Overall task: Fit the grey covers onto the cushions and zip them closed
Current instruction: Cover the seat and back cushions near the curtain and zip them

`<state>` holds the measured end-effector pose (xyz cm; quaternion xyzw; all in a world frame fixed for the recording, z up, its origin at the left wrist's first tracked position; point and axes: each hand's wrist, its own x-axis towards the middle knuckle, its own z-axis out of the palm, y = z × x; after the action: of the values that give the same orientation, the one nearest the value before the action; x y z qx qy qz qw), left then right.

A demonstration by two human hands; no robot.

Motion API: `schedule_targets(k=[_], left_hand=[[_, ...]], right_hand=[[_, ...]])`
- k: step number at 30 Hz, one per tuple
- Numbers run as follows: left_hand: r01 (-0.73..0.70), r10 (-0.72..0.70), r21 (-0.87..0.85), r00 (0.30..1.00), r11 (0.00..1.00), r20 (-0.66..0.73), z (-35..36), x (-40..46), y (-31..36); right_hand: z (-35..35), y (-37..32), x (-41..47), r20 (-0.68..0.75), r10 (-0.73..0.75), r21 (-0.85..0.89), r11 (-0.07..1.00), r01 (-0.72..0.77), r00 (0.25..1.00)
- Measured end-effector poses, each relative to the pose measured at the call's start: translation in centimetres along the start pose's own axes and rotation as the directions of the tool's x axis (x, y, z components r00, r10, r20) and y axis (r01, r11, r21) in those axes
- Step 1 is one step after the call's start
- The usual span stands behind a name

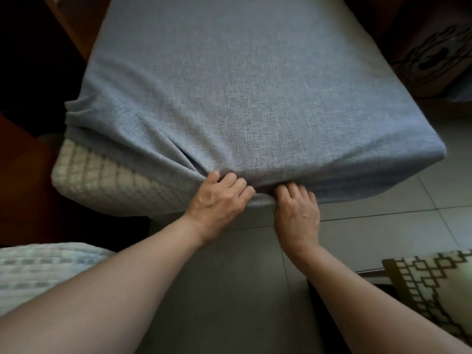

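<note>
A large cushion (120, 190) fills the upper middle of the view, its long axis running away from the person, from the near edge by the hands toward the top of the picture. A grey cover (229, 85) is drawn over most of it. The cover's right near corner sits snug and squared, while the left near corner of the cushion is bare, showing pale checked fabric. The cover's open edge runs slantwise across that corner, gathered in folds that draw toward the hands.

Both hands meet at the middle of the near edge. The left hand (219, 198) has its fingers curled over a bunch of the cover's edge, gripping it. The right hand (297, 208), just beside it, has its fingers hooked into the cover's hem, also holding it. Both forearms are bare.

Below the cushion's near end lies a floor (383, 233) of pale grey tiles with dark joints. A second cushion (38, 272) in pale checked fabric shows at lower left. A cream rug (434, 290) with a dark geometric line pattern lies at lower right. Dark reddish wood (25, 175) stands along the left.
</note>
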<state>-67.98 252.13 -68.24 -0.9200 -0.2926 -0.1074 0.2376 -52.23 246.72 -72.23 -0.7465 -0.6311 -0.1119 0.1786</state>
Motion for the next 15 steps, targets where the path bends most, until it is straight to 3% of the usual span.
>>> schedule_targets(k=[3, 8, 15], left_hand=[[-0.003, 0.006, 0.062, 0.999, 0.998, -0.053, 1.1, 1.4, 0.4], [-0.016, 0.027, 0.070, 0.988, 0.997, -0.152, 2.4, 0.9, 0.8], [-0.007, 0.038, 0.090, 0.935, 0.996, -0.352, 4.8, -1.5, 0.4]], right_hand=[[1.6, 0.0, 0.6, -0.099, 0.077, 0.073, 0.995, -0.069, 0.992], [3.4, 0.6, 0.5, -0.156, 0.028, 0.203, 0.979, 0.004, 0.987], [5.1, 0.5, -1.8, -0.219, -0.095, 0.136, 0.983, 0.127, 0.971]])
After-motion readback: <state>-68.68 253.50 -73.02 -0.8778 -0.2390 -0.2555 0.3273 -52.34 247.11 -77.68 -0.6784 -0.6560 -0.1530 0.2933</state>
